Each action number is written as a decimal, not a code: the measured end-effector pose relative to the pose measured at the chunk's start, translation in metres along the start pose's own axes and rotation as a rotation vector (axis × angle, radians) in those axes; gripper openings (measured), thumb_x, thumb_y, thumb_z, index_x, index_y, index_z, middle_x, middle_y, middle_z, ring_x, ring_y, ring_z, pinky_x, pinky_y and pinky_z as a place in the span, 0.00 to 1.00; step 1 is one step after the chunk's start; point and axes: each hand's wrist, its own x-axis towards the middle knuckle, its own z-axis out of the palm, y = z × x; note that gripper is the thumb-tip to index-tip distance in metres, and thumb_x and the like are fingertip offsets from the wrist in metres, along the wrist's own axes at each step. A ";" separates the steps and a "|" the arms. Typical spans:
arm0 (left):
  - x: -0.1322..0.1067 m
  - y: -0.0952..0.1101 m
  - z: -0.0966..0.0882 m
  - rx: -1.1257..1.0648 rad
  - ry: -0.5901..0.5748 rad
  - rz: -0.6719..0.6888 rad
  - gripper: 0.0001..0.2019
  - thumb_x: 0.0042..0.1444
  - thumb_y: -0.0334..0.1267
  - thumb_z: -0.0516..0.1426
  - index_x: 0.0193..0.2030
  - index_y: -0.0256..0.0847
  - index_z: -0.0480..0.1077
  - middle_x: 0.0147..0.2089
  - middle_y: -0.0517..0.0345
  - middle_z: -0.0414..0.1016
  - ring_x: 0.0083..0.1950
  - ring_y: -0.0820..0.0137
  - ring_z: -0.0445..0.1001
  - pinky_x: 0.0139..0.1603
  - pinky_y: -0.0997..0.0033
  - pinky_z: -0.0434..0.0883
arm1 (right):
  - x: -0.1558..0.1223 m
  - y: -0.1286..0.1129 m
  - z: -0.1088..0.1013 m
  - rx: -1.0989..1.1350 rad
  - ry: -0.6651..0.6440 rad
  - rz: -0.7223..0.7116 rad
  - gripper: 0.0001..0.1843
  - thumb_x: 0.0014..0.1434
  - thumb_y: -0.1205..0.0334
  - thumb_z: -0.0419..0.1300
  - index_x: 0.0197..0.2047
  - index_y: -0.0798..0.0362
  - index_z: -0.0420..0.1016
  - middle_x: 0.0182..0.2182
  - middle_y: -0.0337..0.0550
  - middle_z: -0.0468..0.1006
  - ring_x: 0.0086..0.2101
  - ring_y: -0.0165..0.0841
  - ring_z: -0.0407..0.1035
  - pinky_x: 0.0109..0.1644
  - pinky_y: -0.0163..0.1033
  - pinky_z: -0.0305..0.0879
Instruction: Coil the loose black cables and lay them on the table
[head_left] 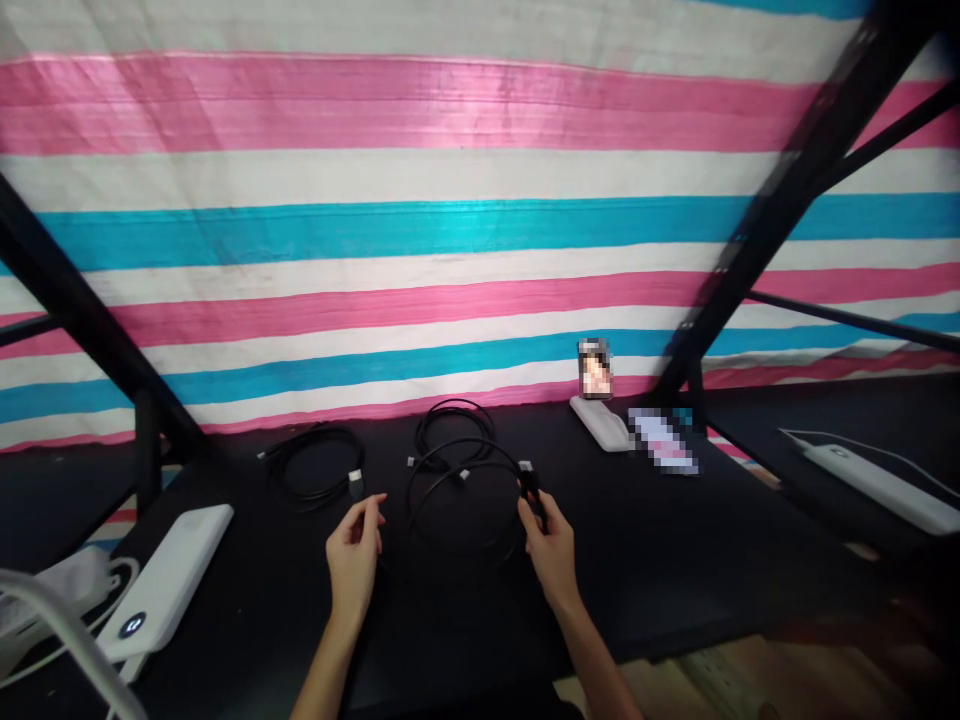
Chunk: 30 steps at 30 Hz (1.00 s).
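My left hand [354,548] is pinched shut on a black cable [457,495] just below a silver USB plug [355,482]. My right hand [549,540] is closed on the same cable's other end, a black plug with a silver tip [527,474]. The cable's loop lies between both hands on the black table [660,560]. A second coiled black cable [454,425] lies just behind it, and a third coil [313,465] rests to the left of my left hand.
A white power bank [169,585] with a lit button sits at front left beside white cords. Another white power bank [600,422] and a phone [664,440] lie at back right. A further white power bank [874,485] is far right. Black frame struts cross a striped tarp [450,200].
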 end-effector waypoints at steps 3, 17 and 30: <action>0.000 -0.001 0.003 0.078 -0.154 0.030 0.22 0.53 0.54 0.54 0.36 0.35 0.76 0.23 0.60 0.64 0.22 0.75 0.61 0.23 0.75 0.62 | 0.002 0.000 -0.002 -0.015 -0.018 -0.044 0.20 0.53 0.48 0.60 0.42 0.55 0.73 0.26 0.37 0.65 0.16 0.21 0.50 0.15 0.29 0.48; 0.001 -0.002 0.001 0.094 -0.119 -0.074 0.22 0.53 0.56 0.52 0.26 0.37 0.70 0.16 0.67 0.54 0.18 0.77 0.55 0.19 0.78 0.53 | 0.004 -0.001 -0.003 -0.003 -0.006 -0.020 0.23 0.59 0.46 0.52 0.46 0.56 0.72 0.29 0.40 0.71 0.14 0.20 0.49 0.16 0.30 0.48; 0.001 0.003 -0.002 0.144 -0.032 -0.040 0.22 0.52 0.56 0.53 0.25 0.37 0.71 0.16 0.66 0.53 0.18 0.77 0.54 0.20 0.76 0.52 | 0.003 -0.002 -0.006 0.006 0.070 -0.035 0.22 0.60 0.46 0.50 0.46 0.55 0.70 0.31 0.40 0.70 0.15 0.20 0.51 0.16 0.30 0.47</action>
